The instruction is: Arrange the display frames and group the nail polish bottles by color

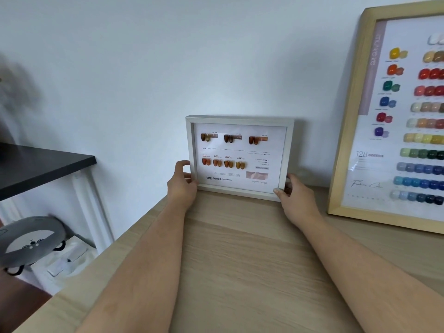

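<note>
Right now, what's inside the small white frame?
The small white frame holds a white card with amber and brown nail samples: three pairs above, four below. Its printed text appears upside down. The left hand and right hand cover its lower corners.

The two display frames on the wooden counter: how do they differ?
The white frame is smaller than the light wood frame. It holds a few amber and brown nail samples; the wood one shows many colour rows. The left hand and right hand hold only the white one. Both stand against the wall.
</note>
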A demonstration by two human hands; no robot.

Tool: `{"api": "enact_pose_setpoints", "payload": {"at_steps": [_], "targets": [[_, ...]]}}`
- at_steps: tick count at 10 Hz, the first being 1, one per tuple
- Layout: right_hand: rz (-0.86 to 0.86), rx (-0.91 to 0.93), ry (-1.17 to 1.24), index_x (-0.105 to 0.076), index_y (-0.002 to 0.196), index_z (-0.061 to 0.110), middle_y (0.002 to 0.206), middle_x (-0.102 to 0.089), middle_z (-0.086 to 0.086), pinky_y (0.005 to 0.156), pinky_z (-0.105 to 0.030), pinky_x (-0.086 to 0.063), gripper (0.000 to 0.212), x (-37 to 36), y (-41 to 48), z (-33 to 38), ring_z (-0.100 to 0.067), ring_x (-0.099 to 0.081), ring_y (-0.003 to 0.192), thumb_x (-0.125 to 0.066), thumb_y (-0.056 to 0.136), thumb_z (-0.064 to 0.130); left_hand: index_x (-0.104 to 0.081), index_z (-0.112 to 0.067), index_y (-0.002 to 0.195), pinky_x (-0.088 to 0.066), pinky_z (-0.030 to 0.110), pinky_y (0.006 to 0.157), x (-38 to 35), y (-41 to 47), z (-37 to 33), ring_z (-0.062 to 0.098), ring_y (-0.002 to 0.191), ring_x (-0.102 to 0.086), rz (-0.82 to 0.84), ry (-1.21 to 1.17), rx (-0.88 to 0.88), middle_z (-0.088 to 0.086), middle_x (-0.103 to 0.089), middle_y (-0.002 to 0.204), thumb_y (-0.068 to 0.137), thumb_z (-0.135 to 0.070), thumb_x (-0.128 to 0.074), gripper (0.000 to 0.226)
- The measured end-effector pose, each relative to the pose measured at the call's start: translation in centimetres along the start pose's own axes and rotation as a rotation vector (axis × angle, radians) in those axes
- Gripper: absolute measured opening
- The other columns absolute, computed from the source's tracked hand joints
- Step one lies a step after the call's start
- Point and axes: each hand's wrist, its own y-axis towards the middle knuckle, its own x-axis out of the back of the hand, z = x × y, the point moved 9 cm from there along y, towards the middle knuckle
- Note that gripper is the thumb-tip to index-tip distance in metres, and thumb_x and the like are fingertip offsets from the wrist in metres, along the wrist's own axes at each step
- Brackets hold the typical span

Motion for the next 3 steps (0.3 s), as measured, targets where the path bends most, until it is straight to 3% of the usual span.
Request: {"api": "enact_pose_setpoints", "payload": {"at_steps": [1,2,3], "targets": [[-0.001,-0.04,0.006,-0.03,0.142,0.016,0.136,-0.052,-0.008,0.103,-0.035,-0.038,0.062,0.3,-0.6,-0.3,-0.023,-0.048,0.125,-0.059,0.089,0.026,-0.037,-0.028,0.128,-0.042,0.027,0.071,0.6,-0.7,0.5,0.015,0.097,-0.055,-0.017,-0.051,0.064,-0.001,-0.055,0.106,0.085,-0.021,-0.063,0.051],[-0.014,-0.03,0.014,-0.03,0.142,0.015,0.139,-0.049,-0.008,0.104,-0.036,-0.036,0.062,0.9,-1.9,0.3,-0.023,-0.045,0.127,-0.06,0.089,0.025,-0.036,-0.027,0.129,-0.04,0.029,0.077,1.2,-2.2,0.2,0.014,0.102,-0.052,0.002,-0.064,0.087,-0.002,-0.053,0.108,0.082,-0.024,-0.067,0.056],[-0.056,0.049,-0.003,-0.042,0.132,0.014,0.131,-0.052,-0.007,0.098,-0.03,-0.036,0.049,1.9,-3.7,1.4,-0.021,-0.047,0.121,-0.061,0.087,0.021,-0.04,-0.027,0.124,-0.04,0.025,0.075,1.8,-4.7,-0.4,0.01,0.095,-0.055,-0.009,-0.082,0.089,-0.005,-0.054,0.102,0.081,-0.024,-0.068,0.052]]}}
